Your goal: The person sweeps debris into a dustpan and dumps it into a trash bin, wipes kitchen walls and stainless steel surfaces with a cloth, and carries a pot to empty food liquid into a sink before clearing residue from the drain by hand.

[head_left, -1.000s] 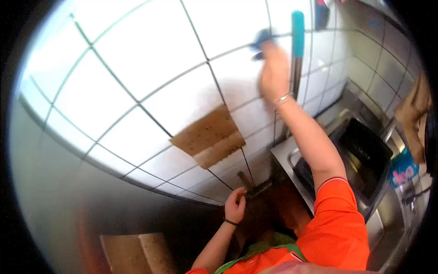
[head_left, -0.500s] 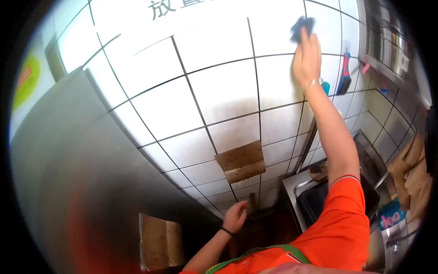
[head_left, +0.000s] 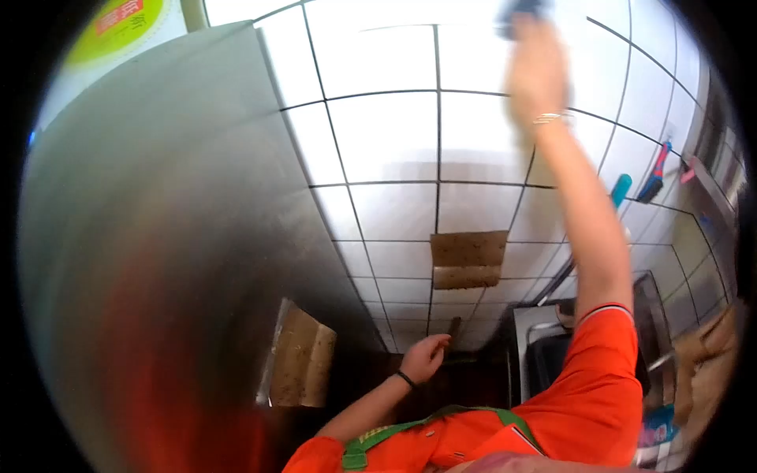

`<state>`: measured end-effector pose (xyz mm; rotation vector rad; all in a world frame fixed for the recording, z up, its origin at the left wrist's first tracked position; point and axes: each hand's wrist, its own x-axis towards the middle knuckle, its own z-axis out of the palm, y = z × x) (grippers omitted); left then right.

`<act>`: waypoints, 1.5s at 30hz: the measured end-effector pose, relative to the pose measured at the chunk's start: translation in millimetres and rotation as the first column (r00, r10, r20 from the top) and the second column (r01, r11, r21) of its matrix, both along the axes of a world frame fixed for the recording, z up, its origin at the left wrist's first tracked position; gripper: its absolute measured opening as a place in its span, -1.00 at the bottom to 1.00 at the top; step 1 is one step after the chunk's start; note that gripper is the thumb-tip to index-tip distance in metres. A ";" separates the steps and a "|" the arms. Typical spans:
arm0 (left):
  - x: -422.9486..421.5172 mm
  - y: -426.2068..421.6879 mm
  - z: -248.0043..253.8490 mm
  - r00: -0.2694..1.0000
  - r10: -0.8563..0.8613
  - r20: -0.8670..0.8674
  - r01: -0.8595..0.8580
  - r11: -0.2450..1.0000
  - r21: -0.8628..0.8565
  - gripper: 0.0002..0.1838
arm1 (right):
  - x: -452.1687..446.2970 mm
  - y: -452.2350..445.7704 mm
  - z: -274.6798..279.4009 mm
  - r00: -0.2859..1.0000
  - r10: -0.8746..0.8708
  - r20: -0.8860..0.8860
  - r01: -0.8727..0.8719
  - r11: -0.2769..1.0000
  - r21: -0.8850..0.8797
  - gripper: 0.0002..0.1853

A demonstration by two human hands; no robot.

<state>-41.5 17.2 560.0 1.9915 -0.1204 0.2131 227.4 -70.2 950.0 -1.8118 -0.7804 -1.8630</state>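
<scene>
High on the white tiled wall [head_left: 386, 134], my right hand [head_left: 538, 71] is closed on a dark cloth [head_left: 522, 12], smeared by motion and partly cut off by the top of the view. The cloth lies against the tiles. My left hand [head_left: 424, 359] hangs low near the wall's foot, fingers loosely bent and apart. Just beyond its fingertips shows a thin brown stick [head_left: 455, 325]; I see no clear grip on it. Between the hands, a brown speckled sheet [head_left: 470, 260] is stuck on the wall.
A large grey metal panel [head_left: 181, 150] fills the left side, with another brown speckled sheet [head_left: 302, 359] low on it. To the right hang a red-and-blue brush [head_left: 656, 175] and a teal handle [head_left: 621, 189]. A dark tub [head_left: 548, 359] and brown paper [head_left: 702, 347] are below.
The view has swung left, shifting the wall and sheets in frame. My right hand is still on the cloth and has moved along the tiles. My left hand stays low.
</scene>
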 end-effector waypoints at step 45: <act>147.0 -77.8 4.2 0.985 -0.082 -0.149 0.125 0.943 0.307 -0.64 | 124.5 -205.7 168.7 0.968 0.132 0.216 -0.121 0.991 -0.065 -0.65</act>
